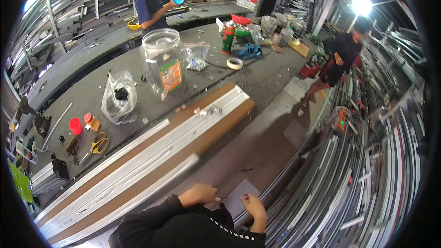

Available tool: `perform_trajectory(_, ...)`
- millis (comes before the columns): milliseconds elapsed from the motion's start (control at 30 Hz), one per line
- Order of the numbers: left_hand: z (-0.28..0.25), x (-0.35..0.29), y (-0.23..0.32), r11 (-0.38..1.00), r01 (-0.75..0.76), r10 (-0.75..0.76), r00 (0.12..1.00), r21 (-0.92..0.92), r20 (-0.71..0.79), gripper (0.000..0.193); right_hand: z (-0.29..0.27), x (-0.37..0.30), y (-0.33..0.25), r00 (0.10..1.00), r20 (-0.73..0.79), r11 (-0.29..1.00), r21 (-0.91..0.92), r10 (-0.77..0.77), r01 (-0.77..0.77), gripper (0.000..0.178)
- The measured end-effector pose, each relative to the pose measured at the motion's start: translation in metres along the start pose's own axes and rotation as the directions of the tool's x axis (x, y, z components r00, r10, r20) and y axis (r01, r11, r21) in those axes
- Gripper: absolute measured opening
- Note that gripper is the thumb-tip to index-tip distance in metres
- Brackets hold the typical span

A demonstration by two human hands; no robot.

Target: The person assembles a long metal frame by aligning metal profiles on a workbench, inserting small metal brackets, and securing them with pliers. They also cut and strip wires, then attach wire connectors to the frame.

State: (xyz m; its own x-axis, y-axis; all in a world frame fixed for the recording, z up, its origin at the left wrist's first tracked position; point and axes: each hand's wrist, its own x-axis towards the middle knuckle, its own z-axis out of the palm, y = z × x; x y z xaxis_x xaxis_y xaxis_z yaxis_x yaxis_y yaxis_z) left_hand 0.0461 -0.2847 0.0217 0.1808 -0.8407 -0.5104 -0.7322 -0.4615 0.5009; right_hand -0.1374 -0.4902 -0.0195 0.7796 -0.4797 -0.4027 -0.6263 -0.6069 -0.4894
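Note:
Close to my body, my left hand [200, 194] is curled, with a small pale bit at its fingertips that I cannot make out. A short gap away, my right hand [255, 208] has bent fingers held apart and nothing visible in them. Both are above the floor, just off the bench edge. Nearest my left hand lie long white profiles [151, 173] with brown strips [220, 124] between them, along the bench. Several small metal pieces [211, 109] rest on top of the profiles.
On the dark bench [92, 87] stand a large clear jar [154, 62], a plastic bag [118, 105], yellow-handled scissors [99, 144], a tape roll [234, 63] and a spray can [228, 39]. Long metal profiles [317, 174] crowd the right. One person [149, 7] holds a blue round thing; another [342, 53] stands right.

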Motion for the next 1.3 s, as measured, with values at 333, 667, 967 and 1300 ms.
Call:
perform_trajectory(333, -0.161, 0.188, 0.052, 0.804, -0.571, 0.323, 0.650, -0.162, -0.688, 0.029, -0.102, 0.215, 0.081, 0.919, 0.394, 0.992, -0.112, -0.008, 0.057, 0.057)
perform_trajectory(667, -0.310, 0.252, 0.067, 0.986, -0.118, -0.060, 0.419, -0.120, -0.906, 0.010, -0.387, 0.410, 0.023, 0.807, 0.444, 0.884, -0.066, -0.389, 0.463, 0.052)
perform_trajectory(967, -0.369, 0.306, 0.020, 0.953, 0.015, -0.297, 0.237, -0.302, -0.925, 0.012, -0.395, 0.500, -0.136, 0.307, 0.273, 0.400, 0.415, -0.912, 0.817, 0.047)
perform_trajectory(1300, -0.454, 0.358, 0.017, 0.853, 0.366, -0.495, 0.336, -0.373, -0.801, 0.031, -0.425, 0.648, -0.118, 0.200, 0.738, 0.494, 0.203, -0.645, 0.846, 0.050)
